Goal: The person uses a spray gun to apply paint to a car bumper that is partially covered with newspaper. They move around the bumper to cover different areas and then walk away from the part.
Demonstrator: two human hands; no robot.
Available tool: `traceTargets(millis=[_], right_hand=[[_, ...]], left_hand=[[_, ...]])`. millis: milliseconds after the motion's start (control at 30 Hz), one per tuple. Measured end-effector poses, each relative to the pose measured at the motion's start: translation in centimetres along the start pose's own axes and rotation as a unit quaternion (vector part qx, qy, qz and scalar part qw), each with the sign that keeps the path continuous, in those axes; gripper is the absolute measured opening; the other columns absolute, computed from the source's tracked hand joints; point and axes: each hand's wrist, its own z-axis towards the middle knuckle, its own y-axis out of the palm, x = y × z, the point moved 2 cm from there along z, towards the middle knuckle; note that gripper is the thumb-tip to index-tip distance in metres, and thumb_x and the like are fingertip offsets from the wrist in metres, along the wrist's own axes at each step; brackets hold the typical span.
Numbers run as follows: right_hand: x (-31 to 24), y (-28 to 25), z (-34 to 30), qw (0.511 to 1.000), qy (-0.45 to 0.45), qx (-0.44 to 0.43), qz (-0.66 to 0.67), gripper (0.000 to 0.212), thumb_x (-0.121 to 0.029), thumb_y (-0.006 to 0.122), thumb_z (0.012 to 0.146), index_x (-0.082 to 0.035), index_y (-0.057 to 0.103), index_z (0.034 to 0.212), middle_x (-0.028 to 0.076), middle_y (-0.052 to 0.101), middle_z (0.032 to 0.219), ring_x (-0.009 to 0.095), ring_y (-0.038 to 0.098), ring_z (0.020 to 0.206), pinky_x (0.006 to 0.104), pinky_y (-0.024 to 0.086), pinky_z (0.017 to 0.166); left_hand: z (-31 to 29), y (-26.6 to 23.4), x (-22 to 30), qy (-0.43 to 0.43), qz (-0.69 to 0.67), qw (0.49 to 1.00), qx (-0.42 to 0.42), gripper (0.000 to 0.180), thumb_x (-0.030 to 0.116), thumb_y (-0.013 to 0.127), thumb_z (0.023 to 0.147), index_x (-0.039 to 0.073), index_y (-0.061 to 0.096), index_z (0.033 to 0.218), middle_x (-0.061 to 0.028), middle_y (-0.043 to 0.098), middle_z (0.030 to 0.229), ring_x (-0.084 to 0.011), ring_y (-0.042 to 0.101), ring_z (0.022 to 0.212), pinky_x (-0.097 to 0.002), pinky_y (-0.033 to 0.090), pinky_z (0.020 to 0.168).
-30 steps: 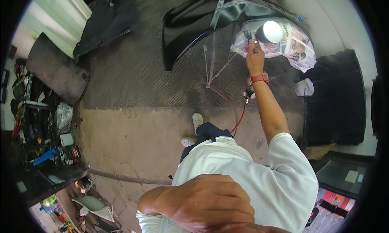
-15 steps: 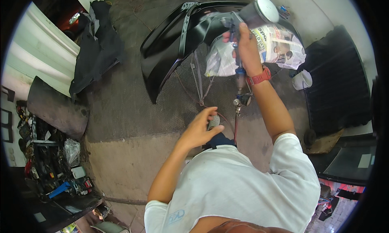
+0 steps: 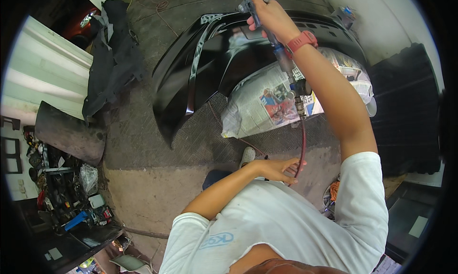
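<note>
My right hand (image 3: 273, 17) is wrapped round the grip of a spray gun (image 3: 253, 10), held out at the top of the view above a large glossy black car body panel (image 3: 210, 54). The gun's cup does not show. Below the grip hang an inline filter (image 3: 283, 59), a regulator with fittings (image 3: 299, 87) and a dark red air hose (image 3: 304, 139). Close to my waist, my left hand (image 3: 278, 170) has the hose between its thumb and fingers. Newspaper and plastic masking (image 3: 267, 100) covers the near right side of the panel.
A dark cloth-like sheet (image 3: 112, 59) hangs at the left, beside a curved panel (image 3: 71, 133). Tools and parts (image 3: 62, 178) crowd the lower left. A black panel (image 3: 405, 112) leans on the right wall, near a white bucket (image 3: 371, 107). Another hose (image 3: 162, 4) lies on the far floor.
My right hand has moved the spray gun farther out and left; its cup has gone from sight. My left hand has moved right and taken the hose. The view has shifted over the panel.
</note>
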Motion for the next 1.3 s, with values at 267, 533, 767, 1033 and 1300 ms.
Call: traceTargets(millis=[267, 533, 767, 1033, 1300], right_hand=[[0.2, 3.0, 5.6, 0.993, 0.044, -0.1, -0.049, 0.07, -0.059, 0.044, 0.108, 0.005, 0.066, 0.09, 0.012, 0.067, 0.067, 0.021, 0.06, 0.046, 0.0352, 0.05, 0.046], [-1.0, 6.9, 6.8, 0.974, 0.131, -0.181, 0.034, 0.068, -0.059, 0.041, 0.109, 0.004, 0.068, 0.11, 0.012, 0.071, 0.077, 0.017, 0.067, 0.061, 0.0319, 0.048, 0.044], [-0.5, 6.9, 11.1, 0.982, 0.153, -0.103, -0.05, 0.069, -0.06, 0.042, 0.108, 0.005, 0.067, 0.108, 0.011, 0.07, 0.077, 0.018, 0.069, 0.065, 0.0328, 0.051, 0.046], [-3.2, 6.7, 10.5, 0.973, 0.154, -0.056, -0.165, 0.069, -0.06, 0.044, 0.109, 0.004, 0.066, 0.095, 0.011, 0.067, 0.071, 0.018, 0.061, 0.05, 0.0328, 0.049, 0.043], [-3.6, 9.0, 10.0, 0.955, 0.216, -0.112, -0.17, 0.064, -0.059, 0.046, 0.109, 0.0, 0.069, 0.1, 0.009, 0.068, 0.074, 0.016, 0.062, 0.053, 0.0307, 0.048, 0.043]], left_hand=[[2.2, -3.9, 5.7, 0.049, -0.008, 0.995, -0.082, 0.104, 0.038, 0.079, 0.097, 0.008, 0.011, 0.17, -0.0249, 0.041, 0.164, -0.0358, 0.043, 0.153, -0.0488, 0.039, 0.122], [-0.2, -8.5, 8.6, 0.043, 0.039, 0.976, -0.21, 0.115, 0.054, 0.08, 0.092, 0.007, 0.011, 0.171, -0.0275, 0.042, 0.165, -0.0393, 0.042, 0.154, -0.0466, 0.042, 0.12], [-1.7, -10.0, 8.4, 0.103, 0.042, 0.957, -0.27, 0.115, 0.058, 0.078, 0.092, 0.006, 0.013, 0.171, -0.0288, 0.04, 0.165, -0.0392, 0.041, 0.154, -0.0478, 0.042, 0.12], [-4.0, -12.2, 9.8, 0.086, 0.069, 0.942, -0.318, 0.121, 0.059, 0.081, 0.088, 0.003, 0.012, 0.17, -0.0294, 0.035, 0.169, -0.0409, 0.051, 0.147, -0.046, 0.045, 0.117], [-5.4, -12.2, 9.6, 0.16, 0.134, 0.942, -0.261, 0.118, 0.056, 0.081, 0.087, 0.003, 0.016, 0.17, -0.0252, 0.038, 0.168, -0.0382, 0.048, 0.149, -0.0428, 0.041, 0.12]])
